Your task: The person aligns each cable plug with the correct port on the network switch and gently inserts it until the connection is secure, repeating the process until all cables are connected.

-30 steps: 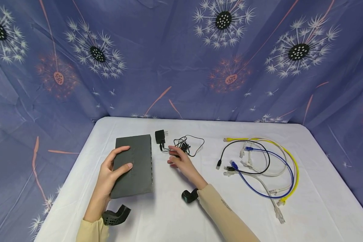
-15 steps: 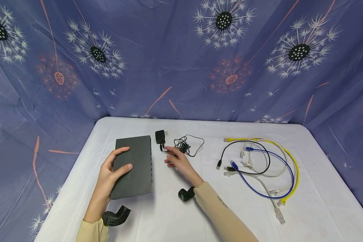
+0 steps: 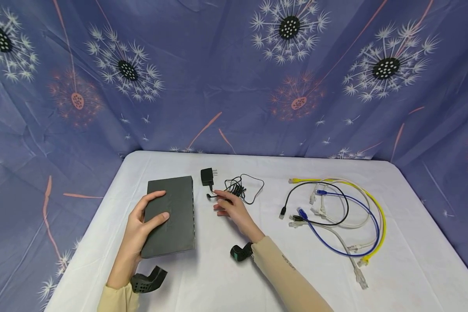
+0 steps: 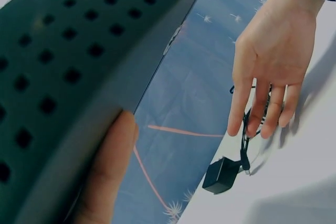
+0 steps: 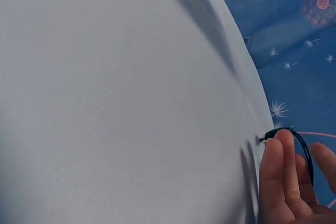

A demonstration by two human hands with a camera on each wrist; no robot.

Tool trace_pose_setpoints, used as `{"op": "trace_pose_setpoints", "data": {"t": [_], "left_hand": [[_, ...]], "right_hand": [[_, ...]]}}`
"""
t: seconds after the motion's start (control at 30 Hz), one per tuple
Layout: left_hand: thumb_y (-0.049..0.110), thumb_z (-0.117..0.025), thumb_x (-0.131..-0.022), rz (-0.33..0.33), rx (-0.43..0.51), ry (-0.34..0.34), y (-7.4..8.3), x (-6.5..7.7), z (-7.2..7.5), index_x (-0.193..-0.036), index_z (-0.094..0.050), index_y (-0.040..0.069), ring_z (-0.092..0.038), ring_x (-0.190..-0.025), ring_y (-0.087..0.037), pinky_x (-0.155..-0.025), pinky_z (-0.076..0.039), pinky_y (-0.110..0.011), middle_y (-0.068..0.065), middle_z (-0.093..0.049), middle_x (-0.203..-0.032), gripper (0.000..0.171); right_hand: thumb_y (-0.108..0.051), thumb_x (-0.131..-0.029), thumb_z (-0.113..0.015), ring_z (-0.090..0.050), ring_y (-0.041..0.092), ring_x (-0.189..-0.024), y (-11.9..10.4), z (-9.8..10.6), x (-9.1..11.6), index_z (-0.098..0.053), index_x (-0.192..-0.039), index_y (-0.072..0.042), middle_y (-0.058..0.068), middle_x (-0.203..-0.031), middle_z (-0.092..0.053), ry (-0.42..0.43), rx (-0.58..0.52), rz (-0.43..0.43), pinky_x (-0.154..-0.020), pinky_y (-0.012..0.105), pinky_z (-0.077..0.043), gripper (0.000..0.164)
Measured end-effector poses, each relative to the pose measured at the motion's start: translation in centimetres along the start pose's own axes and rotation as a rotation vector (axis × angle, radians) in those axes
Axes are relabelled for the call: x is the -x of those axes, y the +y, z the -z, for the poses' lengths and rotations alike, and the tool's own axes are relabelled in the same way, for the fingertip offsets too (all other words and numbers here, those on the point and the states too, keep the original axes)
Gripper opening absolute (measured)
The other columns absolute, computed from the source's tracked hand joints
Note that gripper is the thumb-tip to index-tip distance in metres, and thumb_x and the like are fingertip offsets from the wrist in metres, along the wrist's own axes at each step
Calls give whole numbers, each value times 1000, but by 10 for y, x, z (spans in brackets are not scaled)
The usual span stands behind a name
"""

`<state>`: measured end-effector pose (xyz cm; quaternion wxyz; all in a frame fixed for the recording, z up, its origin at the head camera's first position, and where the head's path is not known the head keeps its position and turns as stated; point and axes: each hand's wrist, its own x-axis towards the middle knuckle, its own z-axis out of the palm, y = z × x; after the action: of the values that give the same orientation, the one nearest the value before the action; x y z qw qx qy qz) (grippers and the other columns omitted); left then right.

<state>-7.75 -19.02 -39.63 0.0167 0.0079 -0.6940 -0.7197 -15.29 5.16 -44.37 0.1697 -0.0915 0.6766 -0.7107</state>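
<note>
My left hand [image 3: 142, 225] grips the left side of a flat black network switch [image 3: 175, 229], thumb lying over its face. Round vent holes line the switch's side in the left wrist view. At the middle of the table my right hand [image 3: 235, 212] has its fingertips at the thin black cord of a power adapter [image 3: 206, 177]. The cord's barrel plug [image 5: 271, 134] sticks out past the fingertips, its shadow falling on the cloth. Behind the hand lies the rest of the cord [image 3: 237, 188], bundled.
Several network cables lie coiled together at the right: a yellow cable [image 3: 382, 221], a blue cable [image 3: 374, 216], a black cable [image 3: 347, 208] and pale grey ones. A white cloth covers the table [image 3: 265, 281]. Patterned blue fabric [image 3: 218, 78] hangs behind it.
My right hand has moved slightly left to the cord. The barrel plug has shifted nearer and turned sideways beneath the adapter. The switch in my left hand has moved slightly left and nearer.
</note>
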Motion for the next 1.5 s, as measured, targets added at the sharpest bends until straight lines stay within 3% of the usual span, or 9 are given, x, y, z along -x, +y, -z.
{"op": "trace_pose_setpoints", "data": {"t": [0.33,0.57,0.7,0.8,0.9,1.03,1.5], "left_hand": [[1,-63,-89,4,-17,-2,0,0,0,-137,-48,10,-46,-111,-23,-73,-50,-29,-7,-40,-133,52],[1,-63,-89,-1,-29,-4,-1,-1,-1,-137,-48,10,-44,-112,-23,-75,-48,-28,-6,-41,-133,52],[1,-63,-89,-3,-29,-9,-2,-1,-1,-137,-48,9,-45,-111,-23,-74,-48,-28,-6,-42,-132,51],[1,-63,-88,-5,-30,-13,-2,-2,-2,-137,-48,9,-46,-110,-23,-74,-49,-28,-7,-43,-131,52],[1,-64,-88,-8,-39,-15,-3,-2,-2,-137,-48,9,-45,-111,-23,-75,-48,-28,-6,-43,-131,52],[1,-64,-88,-9,-44,-19,-4,-1,-3,-137,-48,9,-44,-113,-23,-76,-48,-28,-6,-43,-132,52],[-1,-63,-88,-7,-22,-46,-8,0,-6,-137,-47,7,-46,-109,-24,-73,-50,-30,-8,-41,-131,52]], "right_hand": [[2,-94,-51,-52,49,-106,18,7,-3,-47,-135,8,36,-121,-49,65,-8,66,-88,49,-47,42],[6,-90,-55,-56,45,-100,17,13,1,-53,-130,7,34,-114,-54,118,8,125,-85,50,-48,39],[10,-88,-56,-62,28,-93,5,18,8,-53,-126,12,33,-118,-54,114,35,162,-84,50,-47,38],[11,-88,-57,-61,17,-88,-9,19,16,-53,-124,14,32,-118,-53,122,87,185,-82,38,-49,37],[12,-86,-57,-60,21,-88,-19,20,22,-54,-121,15,32,-114,-54,164,126,210,-77,24,-46,35],[14,-84,-58,-59,33,-89,-26,23,26,-56,-117,15,31,-107,-56,230,155,242,-72,21,-46,32],[5,-87,-64,-58,15,-80,-49,42,41,-61,-107,10,21,-93,-60,332,231,293,-68,20,-44,20]]}}
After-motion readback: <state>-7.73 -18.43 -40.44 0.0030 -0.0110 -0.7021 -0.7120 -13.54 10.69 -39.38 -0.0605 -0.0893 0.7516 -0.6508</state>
